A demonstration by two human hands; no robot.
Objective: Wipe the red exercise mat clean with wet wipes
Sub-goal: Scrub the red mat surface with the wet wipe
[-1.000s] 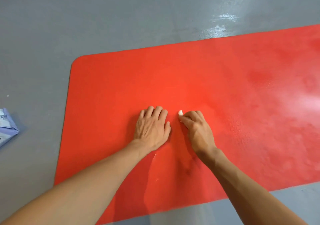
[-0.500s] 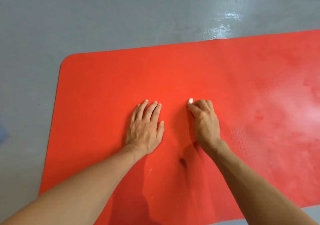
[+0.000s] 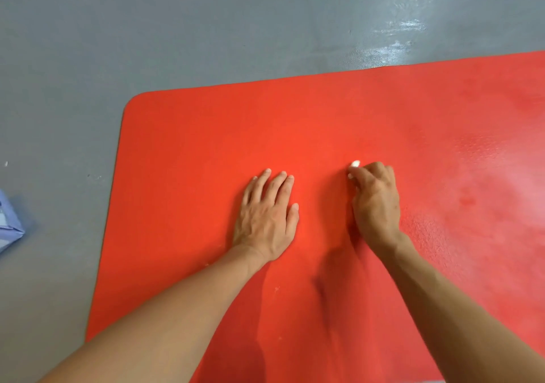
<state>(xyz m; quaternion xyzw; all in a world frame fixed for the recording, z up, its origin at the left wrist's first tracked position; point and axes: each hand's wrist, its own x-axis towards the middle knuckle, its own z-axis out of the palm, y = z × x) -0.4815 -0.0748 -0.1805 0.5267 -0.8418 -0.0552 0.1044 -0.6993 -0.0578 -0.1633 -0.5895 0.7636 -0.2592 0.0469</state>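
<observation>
Your left hand (image 3: 267, 220) lay flat, fingers straight, pressing on the red exercise mat (image 3: 206, 152), which was spread on the grey floor (image 3: 177, 28). Just to its right, your right hand (image 3: 376, 202) was curled around a small white wet wipe (image 3: 354, 164), held against the mat. A blue packet (image 3: 8, 226) sat at far left.

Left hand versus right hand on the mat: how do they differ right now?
The left hand lies flat on the red mat with fingers straight and holds nothing; the right hand has its fingers curled round a small white wad, seemingly a wipe. All the left hand's fingers show; the right hand's are tucked under. Both are palm down on the mat, side by side but apart.
</observation>
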